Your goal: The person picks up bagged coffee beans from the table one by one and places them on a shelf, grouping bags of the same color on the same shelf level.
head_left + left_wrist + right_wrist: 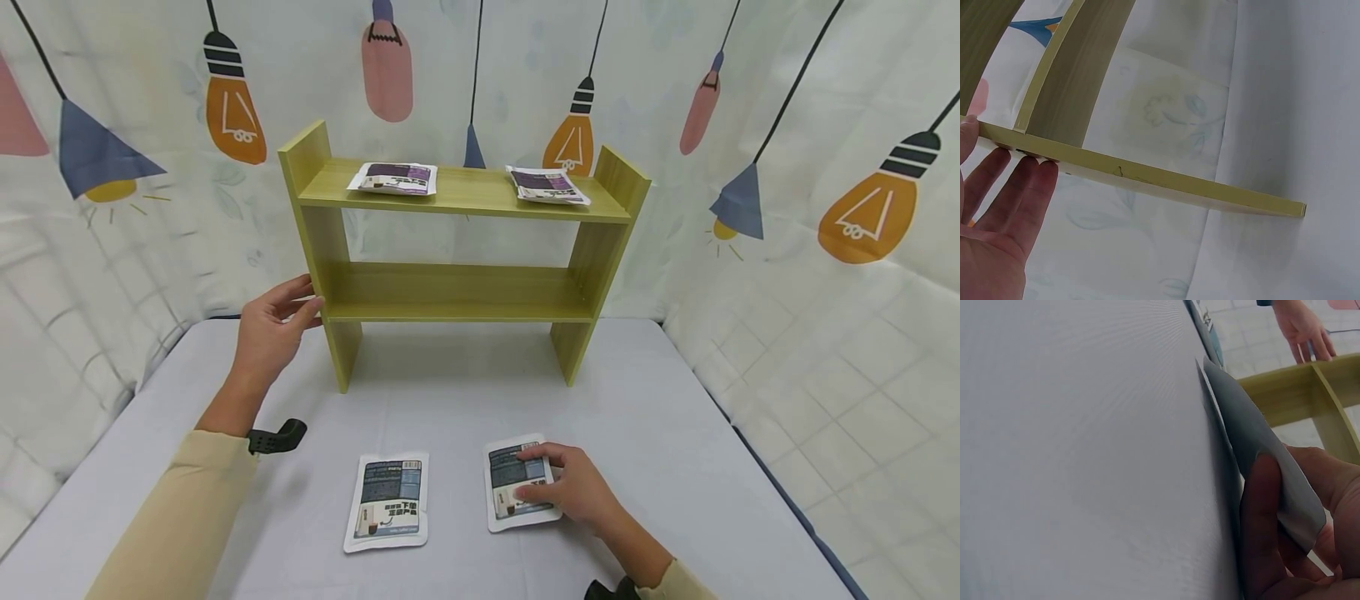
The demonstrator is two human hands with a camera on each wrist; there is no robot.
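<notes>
My left hand (272,325) grips the left side panel of a small green wooden shelf (459,293). In the left wrist view its fingers (1034,194) lie along the panel's outer face and the thumb is at the front edge. My right hand (573,490) pinches a flat white pouch (517,518) with a dark blue and grey label, low over the table in front of the shelf. The right wrist view shows that pouch (1254,434) edge-on, between thumb and fingers. A similar pouch (388,533) lies to its left on the table.
Two purple-labelled pouches, one at the left (396,179) and one at the right (549,185), lie on the shelf's top board. The shelf stands at the back of a white-covered table (450,408). Patterned curtains (810,325) hang behind and beside it.
</notes>
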